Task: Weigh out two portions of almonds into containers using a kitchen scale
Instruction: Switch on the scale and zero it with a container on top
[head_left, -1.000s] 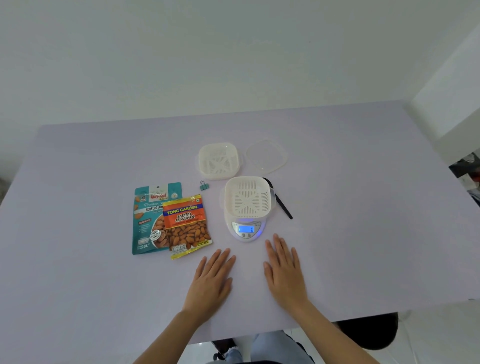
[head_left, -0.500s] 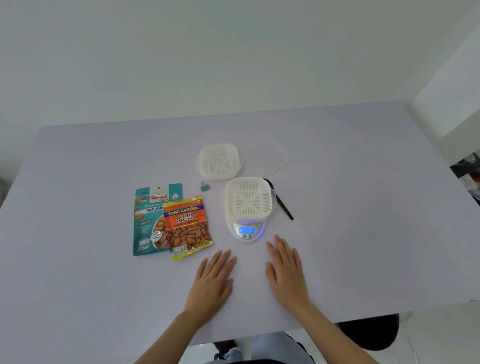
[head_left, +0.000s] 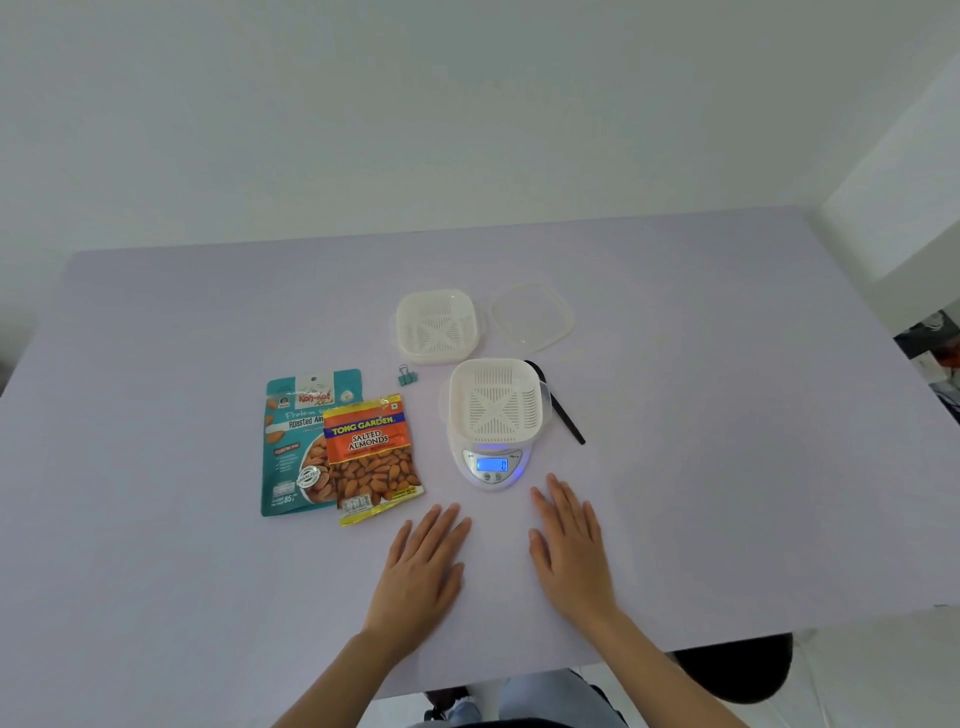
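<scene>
A matte lilac table (head_left: 727, 415) carries everything. Left of centre lie two flat almond packets, the teal pouch (head_left: 291, 452) partly under the orange foil bag (head_left: 371, 457): light, crinkly and probably slippery, best pinched at the top seam. The round scale (head_left: 491, 467) bears a white slotted plastic container (head_left: 493, 402) (display lit); a second container (head_left: 437, 325) and clear lid (head_left: 532, 317) sit behind. The left hand (head_left: 423, 566) and right hand (head_left: 569, 543) lie flat, fingers spread, holding nothing. A black spoon (head_left: 563, 415) and small binder clip (head_left: 407, 375) are nearby.

We see a white slotted container (head_left: 494, 402) atop the lit scale (head_left: 492, 467), another (head_left: 437, 325) farther left, and two almond packets (head_left: 343, 447) lying flat left.
</scene>
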